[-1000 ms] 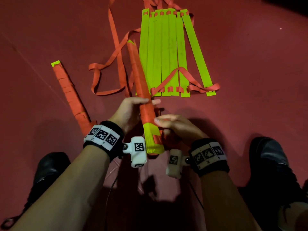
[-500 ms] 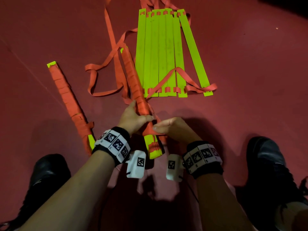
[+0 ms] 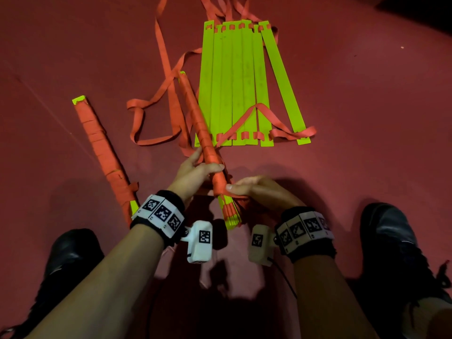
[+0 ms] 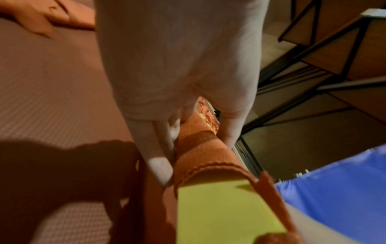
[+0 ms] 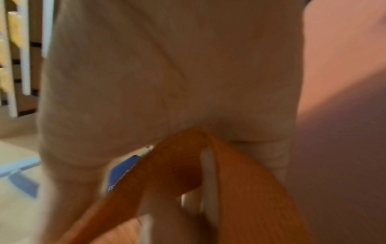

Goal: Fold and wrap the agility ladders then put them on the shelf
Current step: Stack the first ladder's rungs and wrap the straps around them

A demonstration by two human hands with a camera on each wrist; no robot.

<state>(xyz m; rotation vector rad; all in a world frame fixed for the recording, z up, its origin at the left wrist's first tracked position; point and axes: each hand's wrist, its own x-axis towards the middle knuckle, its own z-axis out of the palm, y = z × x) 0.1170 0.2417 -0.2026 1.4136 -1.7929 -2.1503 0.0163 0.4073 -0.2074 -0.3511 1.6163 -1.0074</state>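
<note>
A ladder bundle [image 3: 195, 118] of stacked neon-green rungs, wound in orange strap, slants up from between my hands. My left hand [image 3: 195, 167] grips the bundle [image 4: 204, 151] round its middle, thumb across the top. My right hand [image 3: 247, 188] pinches the orange strap [image 3: 226, 189] against the bundle near its bare green end [image 3: 231, 216]; the right wrist view shows that strap [image 5: 188, 178] running through the fingers. A finished wrapped bundle [image 3: 102, 150] lies on the floor at the left. An unwrapped ladder [image 3: 239, 84] lies flat beyond, its green rungs side by side.
Loose orange straps [image 3: 156, 113] loop over the red floor [image 3: 367, 118] between the bundles. My black shoes [image 3: 71, 255] [image 3: 391, 241] stand at the lower left and right. The left wrist view shows a dark metal shelf frame [image 4: 325, 54] and a blue mat [image 4: 338, 189].
The bundle has tipped and slid forward, so less bare green end shows. My right hand has carried the strap round the bundle's near end, adding a wrap.
</note>
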